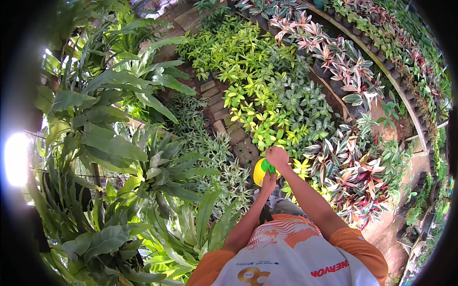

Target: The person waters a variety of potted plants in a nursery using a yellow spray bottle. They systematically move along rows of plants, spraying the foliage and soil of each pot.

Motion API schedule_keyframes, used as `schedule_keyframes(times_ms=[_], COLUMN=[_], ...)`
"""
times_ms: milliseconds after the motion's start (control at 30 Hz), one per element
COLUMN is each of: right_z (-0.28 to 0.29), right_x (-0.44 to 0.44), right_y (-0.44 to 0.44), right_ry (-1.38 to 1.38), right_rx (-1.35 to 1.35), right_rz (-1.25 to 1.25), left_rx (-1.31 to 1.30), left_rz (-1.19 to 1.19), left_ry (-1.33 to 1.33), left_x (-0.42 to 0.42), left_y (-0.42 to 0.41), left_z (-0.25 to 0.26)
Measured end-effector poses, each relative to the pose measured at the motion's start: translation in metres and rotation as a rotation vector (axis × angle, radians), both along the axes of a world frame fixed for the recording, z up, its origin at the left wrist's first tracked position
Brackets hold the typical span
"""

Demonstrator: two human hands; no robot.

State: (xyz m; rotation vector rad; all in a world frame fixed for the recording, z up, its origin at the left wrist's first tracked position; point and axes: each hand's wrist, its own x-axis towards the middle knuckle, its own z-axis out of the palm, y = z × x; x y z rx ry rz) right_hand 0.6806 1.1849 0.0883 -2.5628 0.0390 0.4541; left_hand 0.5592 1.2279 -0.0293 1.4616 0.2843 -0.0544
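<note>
A yellow plastic bottle [259, 173] with a green top [266, 166], resembling a hand pump sprayer, is held in front of my body. My left hand [269, 181] grips the green part from the near side. Just beyond it, my right hand [277, 156] is closed in a fist over the top of the green part; what exactly lies inside the fist is hidden. Yellow-green leafy plants [263, 127] lie just past my hands, and a yellow-leaved plant [301, 168] is to the right of them.
Large strap-leaved ferns [107, 139] crowd the left side. Striped narrow-leaved plants [229, 178] grow beside a brick path [243, 144]. Pink and dark variegated plants [352, 171] stand at the right, near a curved bed edge [397, 75] lined with black pots.
</note>
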Motion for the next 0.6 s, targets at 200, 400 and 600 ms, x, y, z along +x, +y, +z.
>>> schedule_keyframes(times_ms=[200, 400, 600], right_z=[-0.005, -0.007, -0.011], right_x=[-0.007, -0.019, -0.033], right_y=[-0.006, -0.034, -0.074], right_ry=[0.046, 0.075, 0.124], right_rx=[0.01, -0.032, -0.085], right_rz=[0.008, -0.083, -0.17], left_rx=[-0.091, -0.157, -0.12], left_rz=[-0.011, -0.075, -0.234], left_ry=[0.1, 0.165, 0.226], left_x=[-0.01, -0.02, -0.033], left_y=[-0.006, -0.027, -0.055], left_z=[0.018, 0.012, -0.006])
